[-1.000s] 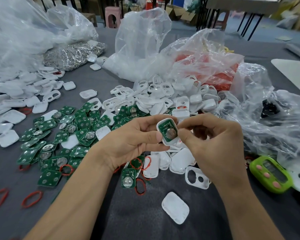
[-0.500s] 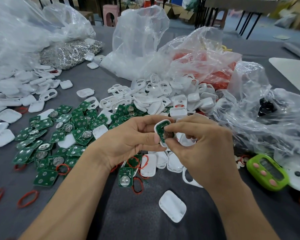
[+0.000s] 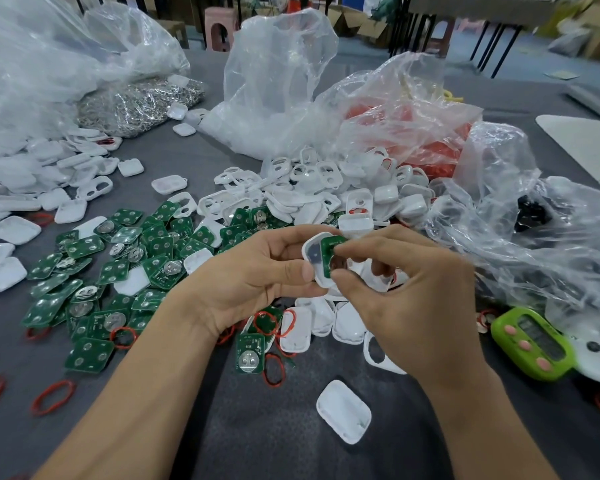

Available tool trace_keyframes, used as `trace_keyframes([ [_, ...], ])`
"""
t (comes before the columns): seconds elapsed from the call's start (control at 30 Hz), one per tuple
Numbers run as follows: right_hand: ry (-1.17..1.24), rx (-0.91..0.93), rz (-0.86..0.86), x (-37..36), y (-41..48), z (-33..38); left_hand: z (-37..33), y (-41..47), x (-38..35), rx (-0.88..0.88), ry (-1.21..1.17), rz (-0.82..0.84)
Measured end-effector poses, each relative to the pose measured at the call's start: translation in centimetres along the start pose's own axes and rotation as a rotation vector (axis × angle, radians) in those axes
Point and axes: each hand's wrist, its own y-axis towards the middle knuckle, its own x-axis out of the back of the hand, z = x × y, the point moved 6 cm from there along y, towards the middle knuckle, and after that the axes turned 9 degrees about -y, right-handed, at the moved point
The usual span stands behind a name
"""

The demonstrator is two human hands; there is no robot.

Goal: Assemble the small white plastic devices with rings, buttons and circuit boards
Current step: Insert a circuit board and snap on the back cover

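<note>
Timer (image 3: 530, 344): green with pink buttons, near right, on the grey table (image 3: 257, 427).
Stool (image 3: 220, 27): pink, far, beyond the table.
Boxes (image 3: 361, 24): brown cardboard, far, right of the stool.
Table legs (image 3: 400, 34): black, far, right of the boxes.

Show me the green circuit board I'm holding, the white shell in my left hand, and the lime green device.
green circuit board (image 3: 327, 247): head view, its upper green face.
white shell (image 3: 310, 254): head view, its inner wall.
lime green device (image 3: 534, 336): head view, its display.
</note>
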Motion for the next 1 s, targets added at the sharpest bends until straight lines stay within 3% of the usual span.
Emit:
trace_keyframes([
  [0.47, -0.131, 0.104, -0.027, -0.65, -0.39, 0.57, 0.26, 0.09, 0.16, 0.017, 0.072, 0.009],
  [1.0, -0.156, 0.101, -0.030, -0.70, -0.37, 0.96, 0.38, 0.19, 0.36, 0.014, 0.086, 0.030],
])
